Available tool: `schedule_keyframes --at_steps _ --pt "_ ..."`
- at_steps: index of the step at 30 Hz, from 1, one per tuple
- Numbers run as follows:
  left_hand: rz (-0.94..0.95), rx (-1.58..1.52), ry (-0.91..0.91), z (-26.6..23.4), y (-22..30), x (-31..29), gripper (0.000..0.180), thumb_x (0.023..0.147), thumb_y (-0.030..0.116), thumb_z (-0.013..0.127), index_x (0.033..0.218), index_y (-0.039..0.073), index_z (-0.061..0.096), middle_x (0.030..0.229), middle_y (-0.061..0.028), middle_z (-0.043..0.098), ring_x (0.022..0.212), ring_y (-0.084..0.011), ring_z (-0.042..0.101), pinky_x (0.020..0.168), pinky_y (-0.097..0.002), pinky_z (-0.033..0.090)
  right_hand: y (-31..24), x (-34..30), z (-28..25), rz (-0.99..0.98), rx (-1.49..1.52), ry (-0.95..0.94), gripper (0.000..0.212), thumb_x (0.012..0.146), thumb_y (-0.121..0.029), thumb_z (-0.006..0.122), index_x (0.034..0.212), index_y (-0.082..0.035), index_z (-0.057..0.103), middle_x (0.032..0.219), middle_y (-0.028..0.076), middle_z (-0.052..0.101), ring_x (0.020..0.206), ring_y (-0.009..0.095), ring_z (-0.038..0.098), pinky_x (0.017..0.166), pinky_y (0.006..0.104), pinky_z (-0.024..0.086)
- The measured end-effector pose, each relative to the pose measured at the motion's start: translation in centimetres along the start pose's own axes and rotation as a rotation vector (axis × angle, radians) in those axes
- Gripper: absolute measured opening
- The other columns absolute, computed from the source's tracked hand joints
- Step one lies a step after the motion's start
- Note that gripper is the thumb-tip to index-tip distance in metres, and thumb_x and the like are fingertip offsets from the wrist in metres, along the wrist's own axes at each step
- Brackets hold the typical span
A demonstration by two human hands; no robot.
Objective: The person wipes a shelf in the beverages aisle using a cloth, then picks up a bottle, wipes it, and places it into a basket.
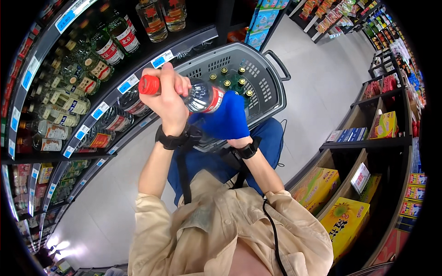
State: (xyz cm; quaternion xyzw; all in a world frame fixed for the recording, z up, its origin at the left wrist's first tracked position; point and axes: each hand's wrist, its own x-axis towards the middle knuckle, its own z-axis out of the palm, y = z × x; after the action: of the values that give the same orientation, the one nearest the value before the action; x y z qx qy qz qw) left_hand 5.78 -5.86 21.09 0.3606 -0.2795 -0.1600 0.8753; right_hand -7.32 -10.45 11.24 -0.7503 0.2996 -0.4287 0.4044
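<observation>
My left hand (pixel 165 94) is closed around the neck of a large clear bottle (pixel 199 94) with a red cap and a red-and-white label. The bottle lies tilted in the air, its cap end to the left. Against its lower part my right hand presses a blue cloth (pixel 226 117); the cloth hides most of that hand's fingers. Under the bottle's far end stands a grey shopping basket (pixel 267 94), with several green bottles (pixel 227 84) with gold caps upright inside.
Shelves of glass bottles (pixel 108 50) with price tags run along the left. Large red-labelled bottles (pixel 115 118) fill a lower shelf. On the right, a shelf unit (pixel 363 145) holds yellow boxes (pixel 345 225). A grey tiled floor (pixel 313 83) lies between.
</observation>
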Motion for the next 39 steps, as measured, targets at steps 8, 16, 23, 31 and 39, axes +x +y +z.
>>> schedule_keyframes --at_steps 8,16,23,31,39 --pt "-0.136 -0.052 -0.021 -1.4 0.6 1.3 0.028 0.098 0.008 0.061 0.079 0.009 0.042 0.054 -0.0020 0.043 0.045 -0.0133 0.044 0.053 -0.0337 0.044 1.9 -0.3 -0.3 -0.307 -0.822 -0.225 0.042 0.077 -0.013 0.083 0.113 -0.001 0.064 0.103 0.017 0.066 0.091 0.034 0.066 0.080 0.0378 0.053" --pt "-0.320 0.008 0.033 -2.0 -0.1 2.1 0.028 0.097 0.009 0.064 0.075 0.007 0.045 0.055 -0.0012 0.044 0.046 -0.0121 0.044 0.054 -0.0319 0.046 1.4 0.3 -0.2 -0.103 -0.166 -0.193 0.072 0.067 -0.025 0.091 0.128 -0.006 0.058 0.111 0.012 0.069 0.100 0.031 0.069 0.085 0.0385 0.055" --pt "-0.413 0.115 0.029 0.2 -1.5 0.4 0.025 0.096 0.012 0.068 0.081 0.009 0.048 0.060 -0.0003 0.046 0.053 -0.0125 0.046 0.059 -0.0320 0.045 0.8 0.8 0.1 -0.099 0.203 -0.185 0.077 0.070 -0.027 0.091 0.133 -0.003 0.054 0.108 0.009 0.070 0.093 0.023 0.069 0.084 0.0333 0.055" --pt "-0.308 0.335 -0.557 0.7 -1.8 1.3 0.062 0.091 0.025 0.078 0.135 0.001 0.043 0.117 -0.0123 0.065 0.110 -0.0189 0.062 0.096 -0.0356 0.049 -0.7 1.4 -0.5 -0.056 0.100 -0.102 0.073 0.070 -0.019 0.087 0.133 -0.003 0.053 0.116 0.010 0.068 0.097 0.021 0.069 0.085 0.0343 0.056" --pt "-0.487 0.351 -0.361 -9.3 -1.0 -5.8 0.015 0.104 0.012 0.057 0.115 0.002 0.056 0.096 -0.0061 0.063 0.079 -0.0108 0.060 0.072 -0.0262 0.050 -2.1 2.6 -3.0 -0.220 0.099 -0.166 0.022 0.073 -0.008 0.082 0.093 -0.004 0.073 0.088 0.005 0.072 0.083 0.015 0.067 0.073 0.0322 0.054"
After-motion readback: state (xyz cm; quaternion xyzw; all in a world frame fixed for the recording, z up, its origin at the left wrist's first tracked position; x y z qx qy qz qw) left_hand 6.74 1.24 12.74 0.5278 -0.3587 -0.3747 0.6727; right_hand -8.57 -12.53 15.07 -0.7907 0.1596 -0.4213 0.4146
